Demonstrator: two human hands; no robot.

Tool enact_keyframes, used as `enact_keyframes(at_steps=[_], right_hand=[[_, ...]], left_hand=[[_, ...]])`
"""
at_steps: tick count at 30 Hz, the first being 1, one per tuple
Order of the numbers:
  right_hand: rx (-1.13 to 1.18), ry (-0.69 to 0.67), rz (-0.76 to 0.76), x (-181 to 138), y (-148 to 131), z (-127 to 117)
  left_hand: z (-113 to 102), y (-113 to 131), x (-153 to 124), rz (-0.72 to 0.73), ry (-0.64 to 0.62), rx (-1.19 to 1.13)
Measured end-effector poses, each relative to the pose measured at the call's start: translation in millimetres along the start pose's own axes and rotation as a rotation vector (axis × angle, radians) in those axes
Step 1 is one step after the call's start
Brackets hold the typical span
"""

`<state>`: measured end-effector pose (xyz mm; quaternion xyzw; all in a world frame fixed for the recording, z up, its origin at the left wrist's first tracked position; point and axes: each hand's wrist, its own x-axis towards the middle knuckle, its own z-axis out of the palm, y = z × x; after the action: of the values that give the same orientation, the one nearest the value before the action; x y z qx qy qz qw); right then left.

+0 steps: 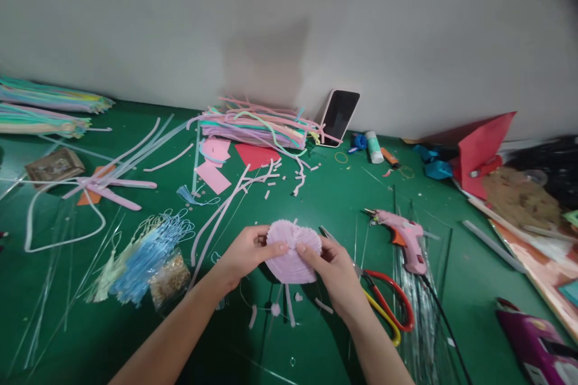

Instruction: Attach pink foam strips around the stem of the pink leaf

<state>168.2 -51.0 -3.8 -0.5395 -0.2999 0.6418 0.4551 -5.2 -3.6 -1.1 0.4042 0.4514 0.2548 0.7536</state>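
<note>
Near the middle of the green table [112, 325], both hands meet on a pale pink ribbed heart [292, 255] made of fuzzy stems. Left hand [246, 252] pinches its left lobe, thumb on top, fingers curled round the edge; right hand [336, 271] grips the right lobe the same way, thumb pressed on the face, fingers tucked behind. The heart is held just above the table, with short pink offcuts [289, 307] lying below it. Just right of the right hand lie red-handled scissors [392, 301], and beyond them a pink glue gun [404, 240] rests on its side. To the left sits a bundle of blue loops [149, 252]. Far back, a stack of pastel stems [257, 126] lies near the wall, with a phone [339, 115] leaning beside it.
</note>
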Motion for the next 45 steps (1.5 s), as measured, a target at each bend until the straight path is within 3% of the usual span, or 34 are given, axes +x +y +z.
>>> enact_keyframes(at_steps=[8,16,31,38,45], right_hand=[[-0.025,0.028,0.024,-1,3,8],[-0.075,-0.050,0.015,-1,6,6],[-0.128,-0.050,0.022,-3,5,7],[-0.262,0.020,-0.053,-1,7,10],[-0.177,0.070,-0.006,-1,10,14]], left_hand=[[0,-3,0,-0.001,-0.008,0.016],[-5,-2,-2,-0.016,-0.040,0.085],[-1,0,-3,-0.057,0.030,0.039],[-3,-2,-2,-0.031,-0.001,0.054],[-4,-7,1,-0.015,0.041,0.082]])
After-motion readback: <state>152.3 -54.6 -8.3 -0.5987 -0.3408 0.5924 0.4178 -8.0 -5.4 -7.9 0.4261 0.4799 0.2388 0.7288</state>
